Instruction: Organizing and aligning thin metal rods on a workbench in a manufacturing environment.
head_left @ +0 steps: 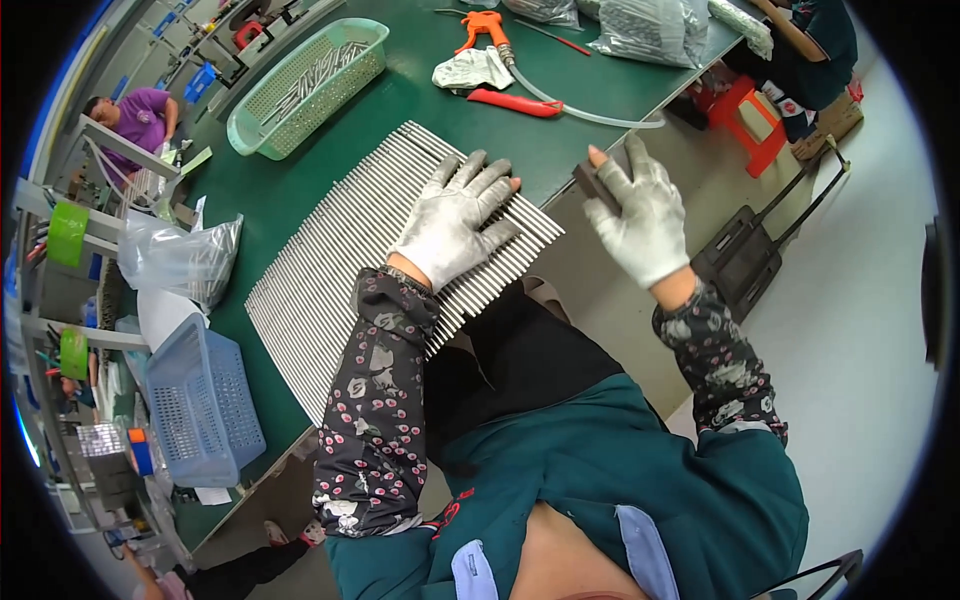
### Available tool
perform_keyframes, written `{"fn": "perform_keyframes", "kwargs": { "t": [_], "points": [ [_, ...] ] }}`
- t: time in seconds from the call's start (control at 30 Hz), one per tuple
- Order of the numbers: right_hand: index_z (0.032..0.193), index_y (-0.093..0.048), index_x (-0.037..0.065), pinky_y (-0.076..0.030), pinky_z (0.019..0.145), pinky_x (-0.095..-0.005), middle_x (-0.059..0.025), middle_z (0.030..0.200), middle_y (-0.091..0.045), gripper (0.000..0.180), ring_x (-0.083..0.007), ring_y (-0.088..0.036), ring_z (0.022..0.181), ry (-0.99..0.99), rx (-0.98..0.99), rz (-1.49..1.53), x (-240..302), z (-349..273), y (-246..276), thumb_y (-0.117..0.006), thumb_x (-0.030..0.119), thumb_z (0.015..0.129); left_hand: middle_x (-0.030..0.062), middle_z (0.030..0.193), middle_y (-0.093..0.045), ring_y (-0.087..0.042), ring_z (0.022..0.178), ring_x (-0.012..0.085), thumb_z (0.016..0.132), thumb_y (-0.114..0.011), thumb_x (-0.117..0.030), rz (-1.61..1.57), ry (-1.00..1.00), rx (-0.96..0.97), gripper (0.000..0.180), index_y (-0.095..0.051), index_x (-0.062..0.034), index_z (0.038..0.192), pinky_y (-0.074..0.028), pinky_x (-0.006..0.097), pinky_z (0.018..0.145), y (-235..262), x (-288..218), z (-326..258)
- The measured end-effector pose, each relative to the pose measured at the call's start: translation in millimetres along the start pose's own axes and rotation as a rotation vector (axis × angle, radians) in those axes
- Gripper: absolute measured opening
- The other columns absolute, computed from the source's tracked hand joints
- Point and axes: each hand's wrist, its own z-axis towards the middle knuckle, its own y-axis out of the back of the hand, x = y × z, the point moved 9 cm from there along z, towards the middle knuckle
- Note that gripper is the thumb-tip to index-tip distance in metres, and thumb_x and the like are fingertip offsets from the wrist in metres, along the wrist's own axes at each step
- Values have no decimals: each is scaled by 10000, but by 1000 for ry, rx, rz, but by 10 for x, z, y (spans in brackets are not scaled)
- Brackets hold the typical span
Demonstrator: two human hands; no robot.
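on green table (300, 190) — left hand (452, 220) flat on rod row (340, 260), green basket (310, 85) beyond

Green table (300, 190); silver striped rods (340, 260); white gloves (450, 225).

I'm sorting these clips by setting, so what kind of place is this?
Probably a small factory or assembly workshop. A long green-topped workbench carries a flat row of thin metal rods under the gloved left hand, a pale green plastic basket of more rods, and an orange-handled hand tool.
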Motion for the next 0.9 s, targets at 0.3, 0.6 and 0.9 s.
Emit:
{"fn": "perform_keyframes", "kwargs": {
  "t": [0.3, 0.6, 0.9],
  "points": [
    [1157, -638, 166, -467, 744, -432, -229, 1171, -549, 466, -353, -561, 959, 39, 9, -207, 129, -222, 109, -647, 217, 694, 58, 1358, -499, -364, 1338, 260, 856, -589, -369, -45, 6, -63, 460, -575, -97, 1227, -227, 438, 1138, 60, -11, -14],
    [1096, -659, 182, -447, 748, -456, -235, 1193, -537, 389, -355, -558, 974, -45, 64, -173, 109, -170, 61, -617, 215, 710, 75, 1346, -512, -387, 1323, 277, 848, -598, -357, -54, -1, -96, 446, -585, -85, 1202, -240, 445, 1129, 43, 2, -5],
    [1154, -646, 218, -455, 847, -459, -242, 1261, -517, 441, -374, -539, 1103, -154, 104, -209, -143, -164, -2, -633, 296, 720, 68, 1379, -479, -355, 1345, 264, 864, -575, -380, -34, 14, -40, 472, -568, -96, 1241, -214, 437, 1138, -2, -1, 14]
  ]
}}
